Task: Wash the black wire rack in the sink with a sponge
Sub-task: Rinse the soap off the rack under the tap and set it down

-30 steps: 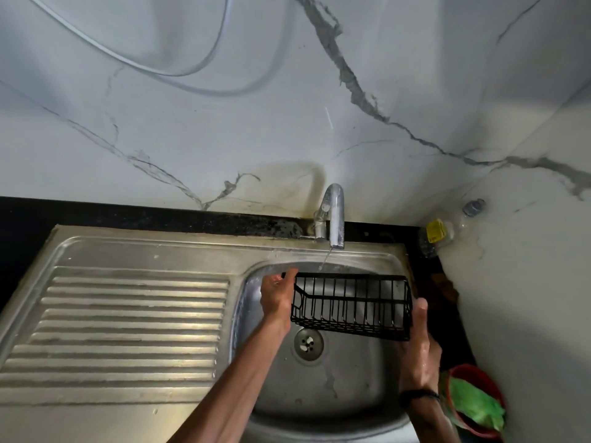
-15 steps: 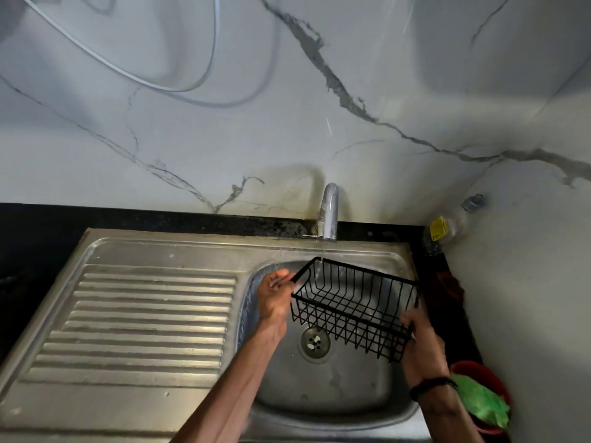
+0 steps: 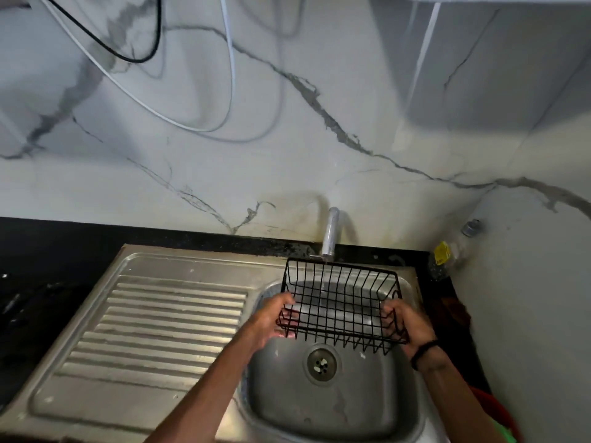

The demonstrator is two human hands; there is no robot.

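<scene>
Marble wall behind, steel sink [image 3: 399, 407] below: your left hand [image 3: 271, 321] and right hand [image 3: 407, 324] each grip an end of the black wire rack [image 3: 340, 302] under the running tap [image 3: 330, 233].

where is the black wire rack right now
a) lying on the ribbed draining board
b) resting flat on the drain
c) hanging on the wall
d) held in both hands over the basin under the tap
d: the left hand and right hand grip the ends of the rack, held above the basin below the tap.
</scene>
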